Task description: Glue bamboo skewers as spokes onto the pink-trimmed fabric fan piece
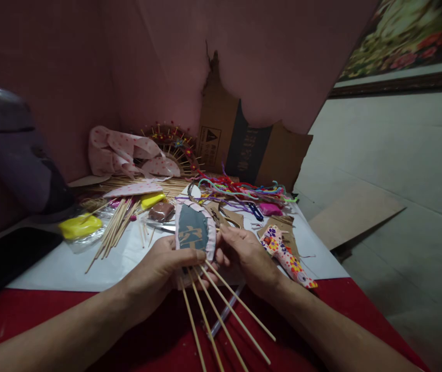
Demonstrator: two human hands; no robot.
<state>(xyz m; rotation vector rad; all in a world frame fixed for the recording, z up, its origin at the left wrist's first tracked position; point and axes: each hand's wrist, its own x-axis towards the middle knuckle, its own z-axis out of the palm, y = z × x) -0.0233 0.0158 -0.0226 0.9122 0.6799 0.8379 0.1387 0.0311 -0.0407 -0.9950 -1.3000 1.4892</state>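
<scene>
My left hand [169, 263] is closed round a small cardboard piece [195, 232], thumb across its lower part. The piece shows a dark blue-grey printed face and a pale pink cloth edge folded over its rim. Several thin wooden sticks [221, 310] fan out from under it toward me. At the piece's right edge my right hand [250, 253] is closed, thumb and finger pinched together; what lies between them is too small to make out. A flower-patterned giraffe-like cutout [286, 253] lies just right of this hand.
Behind are bundled sticks [116, 227], yellow clay packs [79, 226], a brown clay pack [161, 211], coloured pipe cleaners [236, 188], scissors [231, 217] and a blue cutter [255, 211]. Torn cardboard [224, 134] leans on the wall near spotted pink cloth [120, 150]. A dark flat object [15, 258] lies left.
</scene>
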